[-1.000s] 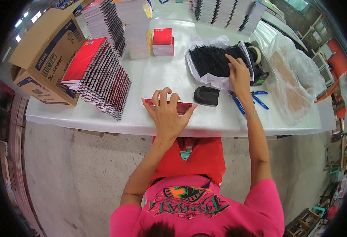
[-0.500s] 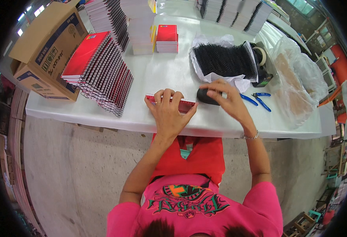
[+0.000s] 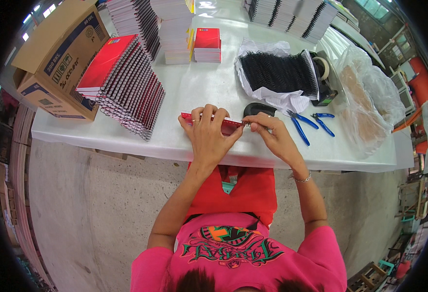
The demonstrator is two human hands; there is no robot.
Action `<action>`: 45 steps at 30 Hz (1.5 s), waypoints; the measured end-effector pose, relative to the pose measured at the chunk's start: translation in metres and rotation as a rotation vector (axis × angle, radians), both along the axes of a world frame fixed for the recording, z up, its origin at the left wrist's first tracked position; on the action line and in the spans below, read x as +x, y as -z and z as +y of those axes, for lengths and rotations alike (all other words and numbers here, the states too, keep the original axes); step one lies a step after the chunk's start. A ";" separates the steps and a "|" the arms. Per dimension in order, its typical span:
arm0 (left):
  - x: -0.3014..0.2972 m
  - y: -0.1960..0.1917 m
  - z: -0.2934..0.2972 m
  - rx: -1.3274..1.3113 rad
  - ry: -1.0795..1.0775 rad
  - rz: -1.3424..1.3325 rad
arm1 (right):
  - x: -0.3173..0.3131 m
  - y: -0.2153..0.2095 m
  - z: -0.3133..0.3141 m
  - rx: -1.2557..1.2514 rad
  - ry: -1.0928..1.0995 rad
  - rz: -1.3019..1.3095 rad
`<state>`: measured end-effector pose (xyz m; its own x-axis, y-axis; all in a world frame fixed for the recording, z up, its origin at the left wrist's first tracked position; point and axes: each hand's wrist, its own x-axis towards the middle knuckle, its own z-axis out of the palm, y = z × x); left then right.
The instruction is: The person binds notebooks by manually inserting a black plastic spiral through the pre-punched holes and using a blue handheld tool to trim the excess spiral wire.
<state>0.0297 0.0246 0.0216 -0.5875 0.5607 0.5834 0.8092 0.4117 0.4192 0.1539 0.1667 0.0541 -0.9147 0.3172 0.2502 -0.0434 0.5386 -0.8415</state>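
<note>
My left hand (image 3: 209, 127) is closed over a small red notebook (image 3: 229, 127) at the table's front, fingers across it and thumb at its right end. A row of punched holes runs along the notebook's far edge. At that right end my right hand (image 3: 272, 134) pinches a dark spiral binding coil (image 3: 246, 124), its tip against the holes; most of the coil is hidden by the fingers. Just beyond the right hand sits a rounded black object (image 3: 259, 109). Two blue-handled pliers, one nearer (image 3: 299, 130) and one farther right (image 3: 325, 125), lie beside it.
Bound red notebooks (image 3: 126, 87) are stacked at left by a cardboard box (image 3: 60, 63). Unbound red notebooks (image 3: 207, 48) stand farther back. Many black coils (image 3: 277, 72) lie on white paper, near a tape roll (image 3: 323, 69) and plastic bag (image 3: 370, 97).
My right hand has come down from over the black object to the notebook's right end, where it pinches the coil. The nearer pliers are now uncovered. My left hand stays on the notebook.
</note>
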 end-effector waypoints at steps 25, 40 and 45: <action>-0.023 0.007 -0.025 0.243 0.134 -0.401 | -0.018 0.004 0.012 0.370 0.081 0.027; -0.054 -0.005 -0.051 0.166 0.365 -0.432 | 0.006 0.004 0.022 0.443 0.054 -0.353; -0.062 -0.007 -0.056 0.168 0.405 -0.458 | 0.001 0.017 0.044 0.253 -0.072 -0.260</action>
